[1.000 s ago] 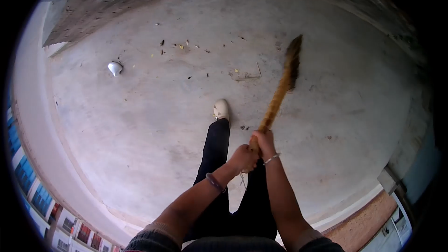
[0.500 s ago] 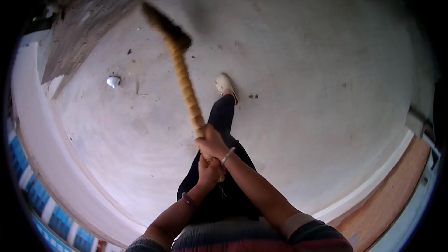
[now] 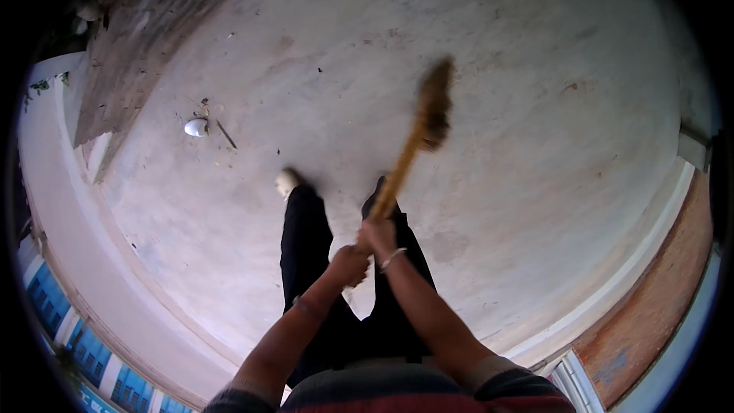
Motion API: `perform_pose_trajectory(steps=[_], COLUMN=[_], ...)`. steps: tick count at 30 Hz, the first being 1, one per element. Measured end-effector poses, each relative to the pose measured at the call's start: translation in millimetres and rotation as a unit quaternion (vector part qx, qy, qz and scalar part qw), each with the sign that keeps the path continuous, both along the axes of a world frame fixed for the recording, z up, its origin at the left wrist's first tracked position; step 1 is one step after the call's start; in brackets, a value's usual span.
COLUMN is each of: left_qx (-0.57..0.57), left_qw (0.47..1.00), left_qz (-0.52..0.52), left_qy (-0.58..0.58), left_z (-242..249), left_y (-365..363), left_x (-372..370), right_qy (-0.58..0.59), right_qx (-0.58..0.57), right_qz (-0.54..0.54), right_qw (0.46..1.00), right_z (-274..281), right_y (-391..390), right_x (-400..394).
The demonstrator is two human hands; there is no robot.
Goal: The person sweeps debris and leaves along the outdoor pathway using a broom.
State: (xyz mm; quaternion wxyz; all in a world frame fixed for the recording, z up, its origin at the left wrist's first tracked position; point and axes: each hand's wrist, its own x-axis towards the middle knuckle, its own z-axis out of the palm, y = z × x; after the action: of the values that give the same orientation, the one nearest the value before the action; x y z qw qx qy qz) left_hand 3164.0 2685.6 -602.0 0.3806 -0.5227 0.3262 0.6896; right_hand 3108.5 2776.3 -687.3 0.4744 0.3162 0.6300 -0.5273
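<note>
Both of my hands grip a broom (image 3: 399, 172) with a yellowish wrapped handle. My left hand (image 3: 350, 265) is closed round the lower end of the handle, near my body. Just above it, my right hand (image 3: 378, 237) is wrapped round the shaft, with a pale bracelet at the wrist. The broom tilts away to the upper right, and its dark brown bristle head (image 3: 436, 107), smeared by motion, is over the concrete floor in front of my right leg.
On the concrete floor (image 3: 520, 183), a shiny white object (image 3: 196, 128) lies to the left beside a thin stick (image 3: 226, 134) and scattered bits. A brown planked surface (image 3: 160, 38) borders the upper left. Low pale walls curve along both sides. My left shoe (image 3: 287, 182) is forward.
The broom head has swung from the upper left across to the right, both hands still on the handle. My legs have stepped, and the left shoe now shows ahead.
</note>
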Motion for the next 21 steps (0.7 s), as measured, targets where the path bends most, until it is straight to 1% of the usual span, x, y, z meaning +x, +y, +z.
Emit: perform_pose_trajectory(steps=[1,2,3,4,6,7,8,9,10,11,12,13,14,15,16,17,18,19,20,21], left_qx=[0.033,-0.046,-0.118,-0.137,-0.106,-0.135,-0.129,-0.139,-0.149,-0.120,-0.089,-0.072,-0.056,-0.030,-0.024,-0.002,0.022,0.019,0.020,0.024], left_qw=[0.995,0.996,0.983,0.977,0.974,0.968,0.961,0.959,0.957,0.958,0.960,0.955,0.948,0.944,0.942,0.939,0.934,0.924,0.914,0.904], left_qz=[0.095,0.081,0.139,0.161,0.198,0.209,0.244,0.244,0.243,0.251,0.254,0.257,0.258,0.252,0.244,0.263,0.282,0.316,0.350,0.383], left_qy=[-0.010,0.015,-0.003,-0.004,0.012,0.030,0.034,0.045,0.057,0.067,0.080,0.129,0.178,0.210,0.227,0.223,0.219,0.213,0.203,0.187], left_z=[1,16,24,35,36,38,44,42,40,36,30,14,-4,-19,-48,-61,-68,-76,-83,-88], left_y=[-19,-35,-48,-67,-104,-117,-132,-143,-155,-174,-196,-216,-244,-274,-298,-328,-356,-384,-408,-421], left_x=[40,57,72,78,98,99,105,112,116,117,109,100,87,66,49,27,11,11,19,36], right_qy=[-0.017,0.045,0.018,-0.075,-0.023,-0.017,-0.016,0.005,0.034,0.055,0.120,0.173,0.169,0.233,0.281,0.243,0.160,0.168,0.226,0.249], right_qx=[-0.007,-0.006,-0.005,-0.052,-0.087,-0.114,-0.142,-0.143,-0.121,-0.082,-0.051,-0.003,0.002,0.043,0.107,0.082,0.004,0.000,0.007,0.068], right_qz=[0.010,0.093,0.125,0.143,0.200,0.200,0.211,0.204,0.226,0.213,0.228,0.271,0.270,0.303,0.357,0.347,0.280,0.309,0.343,0.410], right_qw=[1.000,0.995,0.992,0.986,0.976,0.973,0.967,0.968,0.966,0.972,0.965,0.947,0.948,0.923,0.884,0.902,0.947,0.936,0.912,0.875], right_z=[17,50,61,52,50,50,51,57,57,57,45,46,32,-17,-34,-24,-22,-50,-84,-75], right_y=[-38,-75,-107,-132,-173,-193,-208,-221,-236,-252,-266,-288,-313,-324,-351,-386,-415,-439,-461,-491], right_x=[18,21,29,48,71,76,84,88,87,86,79,58,37,19,-7,-31,-48,-57,-52,-30])
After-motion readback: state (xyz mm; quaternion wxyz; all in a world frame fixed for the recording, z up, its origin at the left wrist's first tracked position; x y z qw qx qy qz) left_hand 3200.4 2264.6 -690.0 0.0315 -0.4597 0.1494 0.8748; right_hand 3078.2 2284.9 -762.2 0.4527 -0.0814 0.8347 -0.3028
